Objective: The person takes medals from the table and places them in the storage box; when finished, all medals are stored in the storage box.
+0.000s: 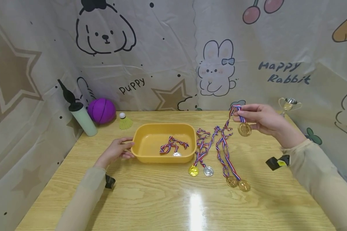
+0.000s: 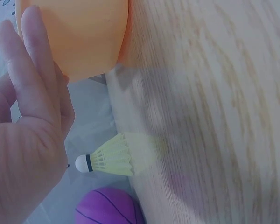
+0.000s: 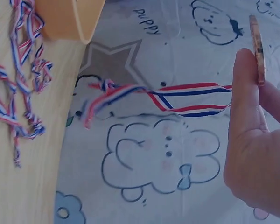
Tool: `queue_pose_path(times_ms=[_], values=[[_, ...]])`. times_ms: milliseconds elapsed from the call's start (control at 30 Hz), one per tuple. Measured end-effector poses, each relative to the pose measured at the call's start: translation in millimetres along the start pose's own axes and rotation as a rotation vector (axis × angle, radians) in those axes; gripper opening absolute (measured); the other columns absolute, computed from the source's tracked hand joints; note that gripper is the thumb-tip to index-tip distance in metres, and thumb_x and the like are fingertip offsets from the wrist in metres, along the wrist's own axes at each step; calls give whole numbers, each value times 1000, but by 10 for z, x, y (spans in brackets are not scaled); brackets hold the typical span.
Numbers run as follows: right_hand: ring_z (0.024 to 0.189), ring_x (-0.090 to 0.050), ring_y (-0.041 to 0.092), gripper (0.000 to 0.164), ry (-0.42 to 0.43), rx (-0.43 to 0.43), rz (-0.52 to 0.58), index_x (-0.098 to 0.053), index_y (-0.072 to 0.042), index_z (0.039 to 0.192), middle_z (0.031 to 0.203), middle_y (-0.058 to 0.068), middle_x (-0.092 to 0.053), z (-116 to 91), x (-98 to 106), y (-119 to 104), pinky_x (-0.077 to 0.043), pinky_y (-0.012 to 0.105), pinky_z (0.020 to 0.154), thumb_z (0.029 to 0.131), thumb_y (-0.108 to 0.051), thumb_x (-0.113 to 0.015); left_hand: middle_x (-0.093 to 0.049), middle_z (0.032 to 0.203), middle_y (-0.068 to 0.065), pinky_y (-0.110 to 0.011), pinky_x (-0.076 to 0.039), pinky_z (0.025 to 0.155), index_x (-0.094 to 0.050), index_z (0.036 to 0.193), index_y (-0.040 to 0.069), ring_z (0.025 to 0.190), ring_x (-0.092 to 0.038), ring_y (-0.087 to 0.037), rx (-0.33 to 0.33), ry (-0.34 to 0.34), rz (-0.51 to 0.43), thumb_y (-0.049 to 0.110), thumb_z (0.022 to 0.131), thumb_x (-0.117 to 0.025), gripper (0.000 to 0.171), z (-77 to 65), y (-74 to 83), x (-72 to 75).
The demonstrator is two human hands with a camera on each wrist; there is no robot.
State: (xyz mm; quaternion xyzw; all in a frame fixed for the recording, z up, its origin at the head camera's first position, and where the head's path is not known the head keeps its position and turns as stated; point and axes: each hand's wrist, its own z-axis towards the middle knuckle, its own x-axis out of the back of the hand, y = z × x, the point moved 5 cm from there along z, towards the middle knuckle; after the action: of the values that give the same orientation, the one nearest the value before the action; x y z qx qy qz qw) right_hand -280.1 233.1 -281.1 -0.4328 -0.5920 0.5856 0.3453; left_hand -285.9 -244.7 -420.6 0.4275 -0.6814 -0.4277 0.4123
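Observation:
My left hand (image 1: 117,150) is at the left end of a yellow plastic basin (image 1: 161,159), its fingers reaching the rim. Two of its fingers (image 2: 36,56) show nearly straight beside the basin's outer wall in the left wrist view. Above the table at the right, my right hand (image 1: 261,118) grips a gold medal (image 1: 244,129) by its red, white and blue ribbon (image 3: 196,87). The medal's disc hangs before the fingers, and its ribbon dangles past them. Inside the basin lie a silver medal (image 1: 177,154) and its crumpled ribbon (image 1: 169,145).
Right of the basin lie several ribboned medals, among them a bright gold medal (image 1: 193,170) and a silver medal (image 1: 208,171). A purple ball (image 1: 102,111), a green pump (image 1: 84,119) and a yellow shuttlecock (image 1: 125,122) stand back left. A small trophy (image 1: 289,104) stands back right.

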Motion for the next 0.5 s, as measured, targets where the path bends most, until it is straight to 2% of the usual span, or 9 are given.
queue_pose_path(times_ms=[200, 500], values=[[87, -71, 9, 10, -21, -14, -40, -67, -13, 99, 97, -2, -73, 97, -285, -122, -60, 27, 69, 95, -8, -59, -68, 78, -5, -19, -58, 58, -24, 148, -7, 61, -69, -9, -1, 3, 0, 16, 102, -46, 56, 7, -9, 0], [83, -71, 8, 15, -64, -73, -58, -67, -15, 100, 92, -3, -74, 418, -809, 65, -54, 17, 58, 97, -6, -55, -68, 76, -3, -18, -58, 58, -23, 148, -6, 61, -68, -9, 1, 8, -2, 16, 102, -46, 56, -4, -22, 8]])
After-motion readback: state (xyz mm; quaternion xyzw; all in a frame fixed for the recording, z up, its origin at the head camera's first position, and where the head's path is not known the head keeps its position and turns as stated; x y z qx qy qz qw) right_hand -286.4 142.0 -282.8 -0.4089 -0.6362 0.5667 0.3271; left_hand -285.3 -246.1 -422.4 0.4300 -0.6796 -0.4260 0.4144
